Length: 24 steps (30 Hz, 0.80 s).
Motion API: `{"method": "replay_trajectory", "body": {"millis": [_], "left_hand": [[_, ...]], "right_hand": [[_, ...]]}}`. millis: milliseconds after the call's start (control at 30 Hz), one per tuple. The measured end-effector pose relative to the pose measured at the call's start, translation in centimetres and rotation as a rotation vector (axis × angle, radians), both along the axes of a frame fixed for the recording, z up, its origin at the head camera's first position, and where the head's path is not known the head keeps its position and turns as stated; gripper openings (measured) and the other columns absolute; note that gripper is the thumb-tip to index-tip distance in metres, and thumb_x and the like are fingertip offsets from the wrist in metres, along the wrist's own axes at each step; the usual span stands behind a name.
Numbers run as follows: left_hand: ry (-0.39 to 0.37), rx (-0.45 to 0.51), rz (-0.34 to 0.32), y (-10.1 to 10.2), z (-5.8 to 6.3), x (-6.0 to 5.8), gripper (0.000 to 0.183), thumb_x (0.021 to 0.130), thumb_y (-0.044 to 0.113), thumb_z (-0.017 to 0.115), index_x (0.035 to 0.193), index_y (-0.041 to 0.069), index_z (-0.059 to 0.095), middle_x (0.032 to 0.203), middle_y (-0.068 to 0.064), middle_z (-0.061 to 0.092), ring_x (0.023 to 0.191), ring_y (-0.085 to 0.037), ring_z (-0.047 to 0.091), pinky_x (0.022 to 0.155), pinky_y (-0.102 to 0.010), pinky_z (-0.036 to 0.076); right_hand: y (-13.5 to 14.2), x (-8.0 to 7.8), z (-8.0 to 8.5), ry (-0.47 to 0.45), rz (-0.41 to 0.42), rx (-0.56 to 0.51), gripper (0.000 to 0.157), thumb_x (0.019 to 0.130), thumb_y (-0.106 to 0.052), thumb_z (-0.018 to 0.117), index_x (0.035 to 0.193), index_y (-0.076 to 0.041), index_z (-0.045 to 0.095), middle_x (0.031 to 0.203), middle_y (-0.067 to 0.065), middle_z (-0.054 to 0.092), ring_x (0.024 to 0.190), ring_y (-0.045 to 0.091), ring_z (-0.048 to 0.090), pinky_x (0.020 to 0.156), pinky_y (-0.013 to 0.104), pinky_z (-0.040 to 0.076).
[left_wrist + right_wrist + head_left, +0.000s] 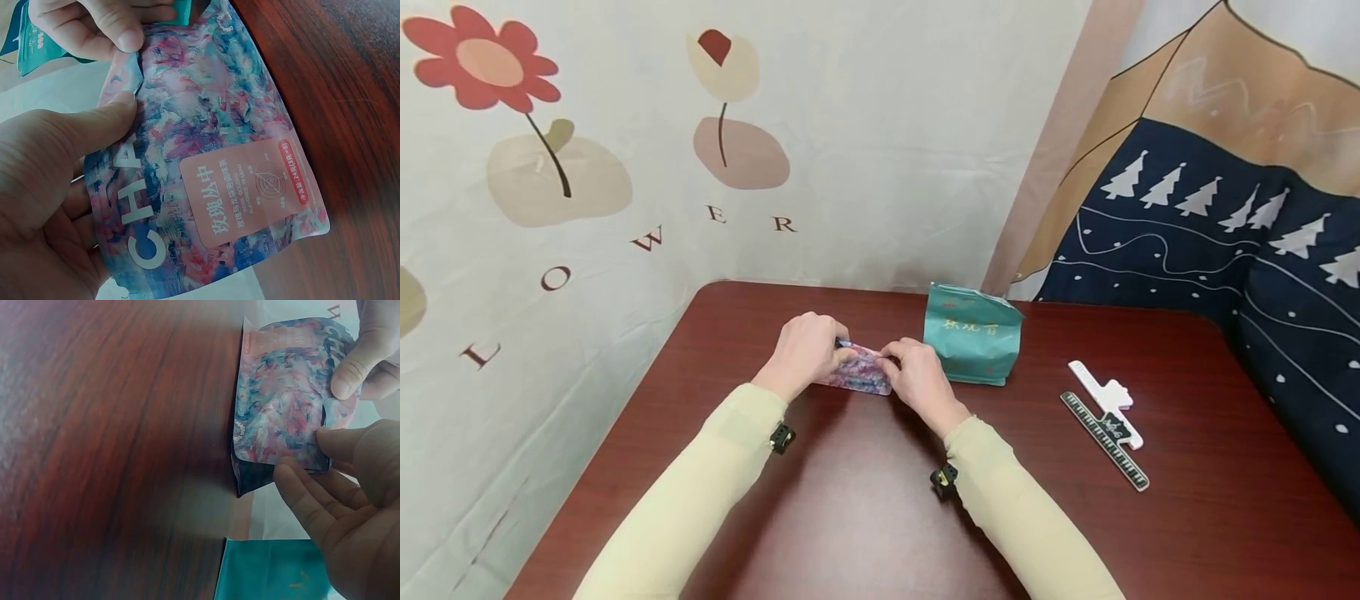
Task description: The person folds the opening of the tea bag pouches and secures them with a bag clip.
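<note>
Patterned pouch (865, 379) between both hands, over table. Left hand (805, 350) pinches upper edge, thumb in front; right hand (919, 379) pinches same edge near corner. Reddish-brown table (865, 500): teal bag (973, 337) beside right hand, clips (1105, 442) farther right. Flower-printed cloth (887, 125) behind.

You are facing one patterned pouch (867, 377), one teal bag (973, 342), two clips (1108, 396) (1102, 439), two wrist cameras (782, 437) (943, 481), two hands (803, 354) (921, 383), one desk (872, 517).

My head camera looks forward and down from farther off; my black wrist cameras (782, 437) face the pink-and-blue patterned pouch (187, 112) close up, mid-frame left, upper right in the other.
</note>
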<state>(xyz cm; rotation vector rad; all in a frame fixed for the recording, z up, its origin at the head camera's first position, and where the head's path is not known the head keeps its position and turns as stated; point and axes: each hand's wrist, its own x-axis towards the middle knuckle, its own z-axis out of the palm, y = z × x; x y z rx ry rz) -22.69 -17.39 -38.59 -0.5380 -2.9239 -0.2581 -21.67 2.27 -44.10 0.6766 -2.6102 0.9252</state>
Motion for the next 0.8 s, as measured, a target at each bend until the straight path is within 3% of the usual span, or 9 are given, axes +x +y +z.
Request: {"method": "replay_trajectory", "body": {"millis": [367,567,800], "left_hand": [[0.000,0.006,-0.008,-0.1,-0.4,-0.2,0.019,0.086,0.038,0.084,0.089,0.019,0.082,0.086,-0.003,0.077,0.076,-0.025,0.067,0.066,-0.043,0.056],[-0.005,0.002,-0.004,-0.1,-0.4,-0.2,0.019,0.087,0.038,0.084,0.090,0.019,0.083,0.086,-0.002,0.077,0.077,-0.025,0.067,0.065,-0.042,0.056],[0.002,0.009,0.005,-0.3,-0.5,-0.2,0.022,0.086,0.040,0.084,0.091,0.019,0.083,0.085,-0.003,0.077,0.075,-0.025,0.065,0.062,-0.041,0.054]], "right_hand": [[1.2,1.3,-0.5,-0.012,-0.028,-0.019,0.020,0.095,-0.012,0.075,0.113,-0.006,0.076,0.101,0.009,0.071,0.090,0.025,0.069,0.080,0.042,0.058],[2.2,2.0,-0.2,0.009,-0.009,-0.029,0.022,0.093,-0.010,0.076,0.114,-0.004,0.076,0.103,0.012,0.072,0.086,0.025,0.067,0.077,0.042,0.057],[3.6,2.5,-0.2,-0.036,0.002,-0.011,0.024,0.095,-0.012,0.075,0.118,-0.003,0.075,0.105,0.011,0.071,0.083,0.024,0.065,0.076,0.042,0.056]]}}
